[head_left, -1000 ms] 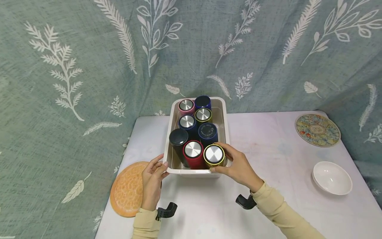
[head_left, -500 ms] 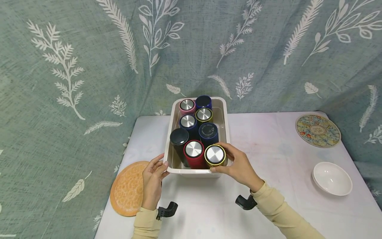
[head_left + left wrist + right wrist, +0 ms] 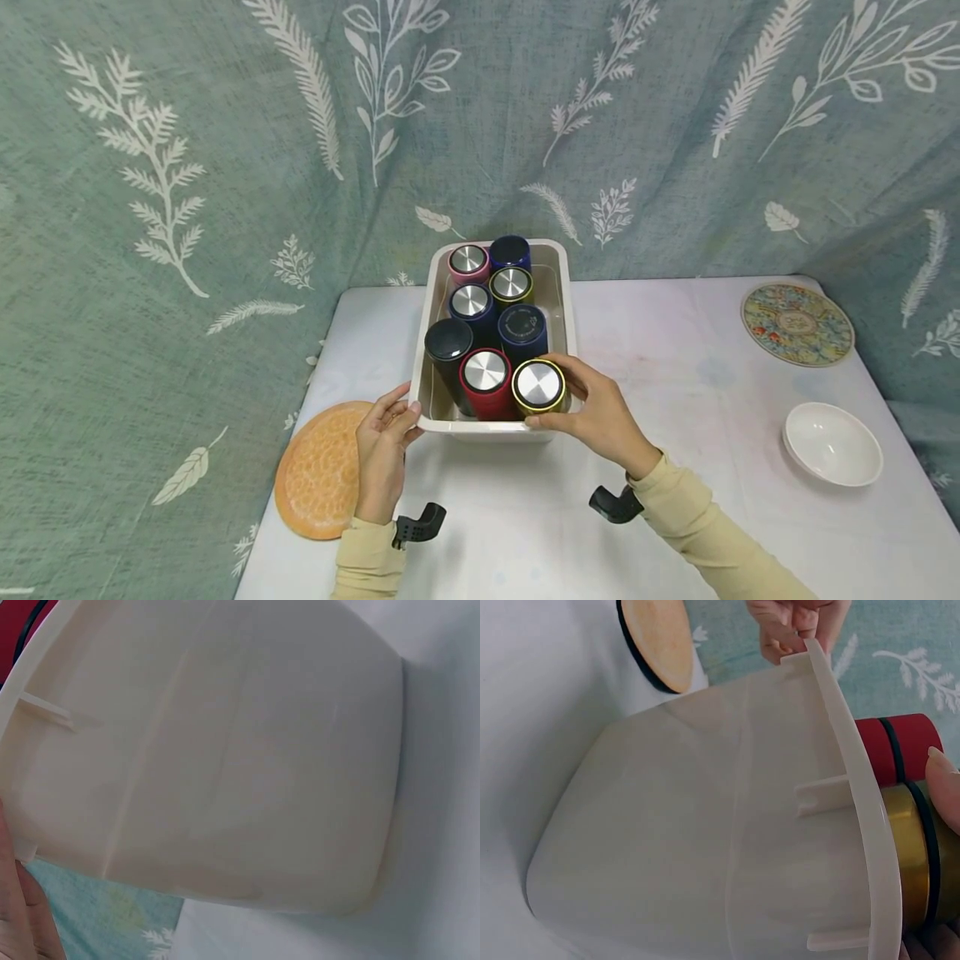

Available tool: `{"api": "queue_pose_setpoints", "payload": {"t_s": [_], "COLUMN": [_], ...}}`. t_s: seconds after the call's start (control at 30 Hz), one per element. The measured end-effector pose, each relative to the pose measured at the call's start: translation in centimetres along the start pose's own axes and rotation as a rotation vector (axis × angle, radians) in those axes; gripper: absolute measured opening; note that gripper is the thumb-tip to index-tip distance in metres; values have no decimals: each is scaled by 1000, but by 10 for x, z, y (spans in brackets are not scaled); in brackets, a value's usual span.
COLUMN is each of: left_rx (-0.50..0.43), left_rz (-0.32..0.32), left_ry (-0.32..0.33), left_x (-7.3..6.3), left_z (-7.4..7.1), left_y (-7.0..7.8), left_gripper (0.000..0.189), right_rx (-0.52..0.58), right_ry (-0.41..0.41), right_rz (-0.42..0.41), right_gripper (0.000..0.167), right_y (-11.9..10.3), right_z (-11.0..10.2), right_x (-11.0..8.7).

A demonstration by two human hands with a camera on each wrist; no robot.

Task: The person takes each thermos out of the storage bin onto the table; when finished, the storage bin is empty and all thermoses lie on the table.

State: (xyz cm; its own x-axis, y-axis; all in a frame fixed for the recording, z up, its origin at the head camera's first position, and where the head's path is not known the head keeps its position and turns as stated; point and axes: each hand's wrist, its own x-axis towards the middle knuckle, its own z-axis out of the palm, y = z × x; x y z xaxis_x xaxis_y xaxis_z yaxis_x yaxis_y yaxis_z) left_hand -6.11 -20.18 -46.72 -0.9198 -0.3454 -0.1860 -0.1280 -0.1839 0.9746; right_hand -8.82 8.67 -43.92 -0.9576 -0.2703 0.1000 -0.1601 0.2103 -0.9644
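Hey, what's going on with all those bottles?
Someone is using both hands at a white tub on the table. The left hand holds the tub's near left corner. The right hand grips a gold bottle in the near right corner. That bottle is in the tub with seven others, including a red bottle right beside it. A white bowl sits off to the right.

Staged recording corner, home or studio unclear: leaf-print drape (image 3: 480, 125) behind and at both sides, white surface (image 3: 675, 400), black wrist mounts (image 3: 422, 525). Bowl (image 3: 832, 444) and flasks (image 3: 486, 372) are ordinary household stuff.
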Motion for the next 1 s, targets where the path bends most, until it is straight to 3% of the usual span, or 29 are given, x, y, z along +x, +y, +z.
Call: {"api": "queue_pose_setpoints", "payload": {"t_s": [1.0], "left_rx": [6], "left_rz": [-16], "left_ry": [23], "left_x": [1], "left_z": [2], "left_y": [-1], "left_gripper": [41], "right_rx": [2], "right_ry": [-7], "right_rz": [17], "right_gripper": [78], "right_y": [3], "right_z": [1], "right_x": [0]}}
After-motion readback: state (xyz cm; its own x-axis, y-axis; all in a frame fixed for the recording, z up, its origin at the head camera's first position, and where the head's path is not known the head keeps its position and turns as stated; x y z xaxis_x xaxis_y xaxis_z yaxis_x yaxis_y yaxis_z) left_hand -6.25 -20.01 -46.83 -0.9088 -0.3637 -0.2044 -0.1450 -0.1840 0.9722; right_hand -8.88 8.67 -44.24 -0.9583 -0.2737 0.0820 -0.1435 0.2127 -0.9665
